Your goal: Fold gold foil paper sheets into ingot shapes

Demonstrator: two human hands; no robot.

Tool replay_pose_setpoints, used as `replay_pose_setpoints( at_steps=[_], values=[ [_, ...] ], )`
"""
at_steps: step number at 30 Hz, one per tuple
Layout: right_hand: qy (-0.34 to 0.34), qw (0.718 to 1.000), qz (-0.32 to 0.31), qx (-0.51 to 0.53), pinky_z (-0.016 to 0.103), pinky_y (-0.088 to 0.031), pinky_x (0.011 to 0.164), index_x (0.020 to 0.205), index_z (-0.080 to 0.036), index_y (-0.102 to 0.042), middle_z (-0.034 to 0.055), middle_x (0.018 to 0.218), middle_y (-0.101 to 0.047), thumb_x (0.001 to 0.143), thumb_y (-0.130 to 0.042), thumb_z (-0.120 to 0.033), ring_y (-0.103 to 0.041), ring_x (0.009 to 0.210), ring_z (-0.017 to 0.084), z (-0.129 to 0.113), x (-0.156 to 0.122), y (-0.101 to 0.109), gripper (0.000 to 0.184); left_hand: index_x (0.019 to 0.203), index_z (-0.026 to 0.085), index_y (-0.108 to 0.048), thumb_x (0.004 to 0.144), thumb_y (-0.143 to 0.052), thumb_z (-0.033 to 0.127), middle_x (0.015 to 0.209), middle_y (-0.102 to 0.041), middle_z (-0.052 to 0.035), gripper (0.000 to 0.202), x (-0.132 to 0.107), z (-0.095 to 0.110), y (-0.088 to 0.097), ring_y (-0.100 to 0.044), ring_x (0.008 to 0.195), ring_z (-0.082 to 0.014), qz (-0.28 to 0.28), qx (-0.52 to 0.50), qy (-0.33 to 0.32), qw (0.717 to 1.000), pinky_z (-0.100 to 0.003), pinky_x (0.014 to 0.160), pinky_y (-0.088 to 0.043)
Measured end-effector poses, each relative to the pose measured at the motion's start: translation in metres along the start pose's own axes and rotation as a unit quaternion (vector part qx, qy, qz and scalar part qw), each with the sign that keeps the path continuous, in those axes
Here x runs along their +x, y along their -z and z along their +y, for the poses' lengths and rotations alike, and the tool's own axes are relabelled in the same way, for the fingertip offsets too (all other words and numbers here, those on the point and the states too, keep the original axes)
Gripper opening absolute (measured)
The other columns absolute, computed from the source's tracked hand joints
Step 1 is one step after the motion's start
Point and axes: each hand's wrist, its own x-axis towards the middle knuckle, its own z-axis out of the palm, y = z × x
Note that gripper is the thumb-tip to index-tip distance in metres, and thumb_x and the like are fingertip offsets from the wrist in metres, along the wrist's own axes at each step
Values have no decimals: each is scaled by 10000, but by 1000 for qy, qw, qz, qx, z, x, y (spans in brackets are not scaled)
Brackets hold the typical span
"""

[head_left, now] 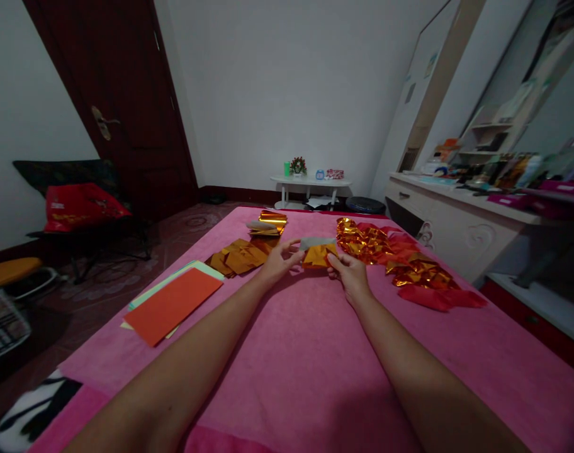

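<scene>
My left hand (278, 260) and my right hand (349, 272) both pinch a small folded piece of gold foil paper (319, 253) over the pink bed cover (310, 352). Its grey back side shows at the top edge. The left fingers grip its left side, the right fingers its lower right corner. Just left of the hands lies a spread of folded gold foil pieces (240, 257), with a small stack of gold foil (269, 222) behind them. To the right sits a heap of crumpled gold and red foil (400, 261).
Orange and pale green paper sheets (172, 303) lie at the left of the bed. A dark chair with a red bag (82, 204) stands by the brown door (126, 100). A white side table (310, 184) stands at the far wall, a cluttered dresser (476, 214) on the right.
</scene>
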Motion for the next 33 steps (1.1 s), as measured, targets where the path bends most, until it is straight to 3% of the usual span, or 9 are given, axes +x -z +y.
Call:
replay_pose_setpoints(
  at_steps=[5,11,15,18,23,26,33],
  values=[
    [4,1000,8,4,188,-391,404,665,-132,-641,-10,472,-582,566,-783,-441,-485,399,75,-1,-1,0,354,1356,231,-395,670,-743,378,1266,-512,-161,783,-5,7,-4,-619,930,-214,-11,-21,-32,999,-304,677,-549],
    [20,1000,14,-11,187,-347,382,690,-131,-644,-18,461,-570,609,-754,-462,-456,383,73,-2,-1,0,359,1253,174,-528,560,-825,272,1214,-584,-124,760,-7,11,-8,-595,988,-191,-23,7,-30,999,-337,877,-484],
    [33,999,16,-12,189,-338,380,713,-143,-644,-28,469,-569,621,-742,-481,-461,394,80,-1,-1,-1,364,1117,129,-629,618,-783,359,931,-674,-88,571,-7,8,-10,-617,746,-146,-50,-9,15,999,-279,696,-506],
    [49,999,11,-21,191,-336,379,671,-149,-625,-30,470,-566,629,-736,-487,-451,389,77,-2,-3,-2,358,1031,107,-677,681,-722,433,724,-649,-51,481,-7,5,-11,-576,612,-108,-41,-8,44,998,-241,605,-481],
    [56,998,-7,-42,201,-353,388,652,-146,-632,-16,482,-582,616,-744,-483,-462,398,86,-4,-6,-5,357,996,101,-694,668,-714,470,846,-685,-92,494,-6,4,-14,-583,608,-109,20,-47,60,997,-223,558,-459],
    [53,998,-13,-35,215,-380,424,680,-149,-657,-4,523,-609,620,-739,-473,-501,443,108,-3,-5,-5,339,950,85,-704,670,-711,462,803,-688,-93,470,-5,2,-15,-570,577,-111,44,-41,49,997,-216,520,-432],
    [134,990,8,-44,271,-479,680,791,-179,-705,20,779,-687,665,-697,-422,-605,729,172,1,1,0,274,732,87,-711,709,-654,476,553,-598,-19,394,-8,0,-17,-471,485,-83,7,57,45,997,-200,487,-367]
  ],
)
